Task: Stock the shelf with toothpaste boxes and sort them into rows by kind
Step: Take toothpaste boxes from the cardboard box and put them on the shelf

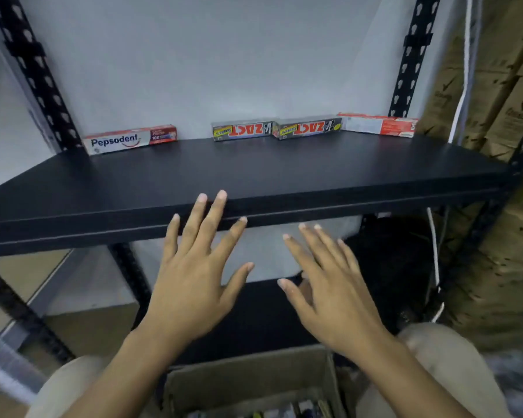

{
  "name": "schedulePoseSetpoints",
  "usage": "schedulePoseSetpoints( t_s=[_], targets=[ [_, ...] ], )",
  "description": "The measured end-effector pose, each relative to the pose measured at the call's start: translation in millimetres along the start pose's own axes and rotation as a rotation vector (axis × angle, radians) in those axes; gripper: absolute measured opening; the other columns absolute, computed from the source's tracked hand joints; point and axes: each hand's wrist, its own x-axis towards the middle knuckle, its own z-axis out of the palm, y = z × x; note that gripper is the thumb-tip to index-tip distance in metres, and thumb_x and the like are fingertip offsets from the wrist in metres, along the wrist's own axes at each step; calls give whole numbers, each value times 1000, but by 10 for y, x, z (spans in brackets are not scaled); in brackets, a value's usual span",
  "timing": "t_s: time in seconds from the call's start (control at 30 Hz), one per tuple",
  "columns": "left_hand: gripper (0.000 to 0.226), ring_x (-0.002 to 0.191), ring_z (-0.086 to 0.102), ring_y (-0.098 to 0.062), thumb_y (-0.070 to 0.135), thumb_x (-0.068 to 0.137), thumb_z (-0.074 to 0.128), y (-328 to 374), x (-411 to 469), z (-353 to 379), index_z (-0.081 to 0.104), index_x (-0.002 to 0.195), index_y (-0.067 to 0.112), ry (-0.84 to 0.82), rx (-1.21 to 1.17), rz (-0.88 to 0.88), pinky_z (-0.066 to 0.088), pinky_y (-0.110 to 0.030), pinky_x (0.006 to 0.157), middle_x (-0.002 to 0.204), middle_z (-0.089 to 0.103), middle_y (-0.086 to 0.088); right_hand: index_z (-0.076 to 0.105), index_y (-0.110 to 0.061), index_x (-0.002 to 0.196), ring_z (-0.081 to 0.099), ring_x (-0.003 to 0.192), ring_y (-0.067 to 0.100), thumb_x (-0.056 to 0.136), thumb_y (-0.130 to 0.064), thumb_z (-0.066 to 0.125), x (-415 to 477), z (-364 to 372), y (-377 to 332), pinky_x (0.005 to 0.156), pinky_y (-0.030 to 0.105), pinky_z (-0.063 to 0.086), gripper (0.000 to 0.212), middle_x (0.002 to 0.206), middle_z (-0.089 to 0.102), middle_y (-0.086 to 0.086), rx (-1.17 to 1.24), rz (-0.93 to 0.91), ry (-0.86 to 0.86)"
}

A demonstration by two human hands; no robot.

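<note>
Though the carton (248,384) at the bottom edge is cut off and its contents blur into a few unreadable box ends, the shelf (284,167) above shows plainly. Four toothpaste boxes lie along its back edge by the wall. At the left is the Pepsodent box (130,139), its name upright and "10X" legible beside it. After a gap come the left Zact box (242,130) and right Zact box (307,127), end to end, both upside down with a yellow "Smokers" tag. Just beside them is a red box (378,123), its print too small to read. Forward of that row the black board runs wide and flat to its front edge. The left hand (194,285) and right hand (332,294) hold nothing — fingers straight and spread, the two hands apart. The left's fingertips overlap the shelf's front edge, though whether they touch it I cannot tell — the right sits lower, before the shelf below.
</note>
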Motion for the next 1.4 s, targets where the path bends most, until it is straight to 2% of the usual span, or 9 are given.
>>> schedulePoseSetpoints(
  t_s=[0.17,0.27,0.43,0.57,0.7,0.77,0.97,1.1,1.4],
  targets=[
    [60,154,14,-21,58,100,37,9,-718,577,37,151,28,-245,-146,-114,18,-54,122,167,14,-1,2,-35,159,0,154,18,101,-59,31,-540,945,59,124,40,4,69,168,4,-3,10,28,-400],
    [65,151,19,-20,60,99,39,-75,-1170,1063,25,156,32,-580,-245,-250,18,-47,123,166,13,3,3,-34,159,7,154,20,100,-53,41,-815,1443,167,122,43,13,72,168,7,-2,29,62,-648],
    [76,123,57,-24,69,85,45,-241,-1781,1644,32,151,32,-1051,-387,-402,51,-42,100,152,42,1,13,-32,158,30,145,25,97,-50,48,-1359,2163,334,115,41,28,72,162,27,0,10,154,-917],
    [51,122,54,-20,46,93,59,-352,-2219,1872,49,140,29,-1079,-450,-519,49,-36,99,138,50,3,17,-30,158,26,148,29,95,-48,55,-1648,2582,384,119,43,25,76,164,22,1,40,260,-1082],
    [26,84,58,-3,26,96,62,-414,-2571,2074,57,122,32,-1176,-505,-691,45,-11,66,107,59,8,21,-28,158,24,149,28,96,-42,58,-1636,2875,331,120,45,23,74,166,19,3,91,284,-1059],
    [22,81,57,1,22,96,64,-409,-2661,2177,59,115,33,-1174,-552,-775,44,-9,63,102,61,10,24,-28,157,19,151,26,97,-38,57,-1591,3004,303,121,46,21,70,166,17,3,126,262,-1031],
    [40,94,58,-16,12,94,65,-368,-2668,2419,57,133,13,-1031,-519,-849,47,-19,75,128,52,-4,30,-29,155,20,151,25,97,-34,58,-1575,3358,192,123,45,16,65,164,25,1,154,124,-978],
    [58,140,36,-31,13,92,63,-519,-2743,2668,41,146,16,-1039,-437,-811,33,-38,117,155,33,-13,37,-29,152,31,146,22,95,-26,62,-1573,3521,99,120,42,22,63,158,38,0,268,72,-1004],
    [84,151,14,-31,9,91,63,-795,-2914,3170,12,158,8,-1147,-374,-727,13,-33,123,164,14,-15,36,-23,153,27,147,26,90,-22,71,-1697,3712,-100,116,44,32,72,163,24,1,369,110,-1101]
  ],
)
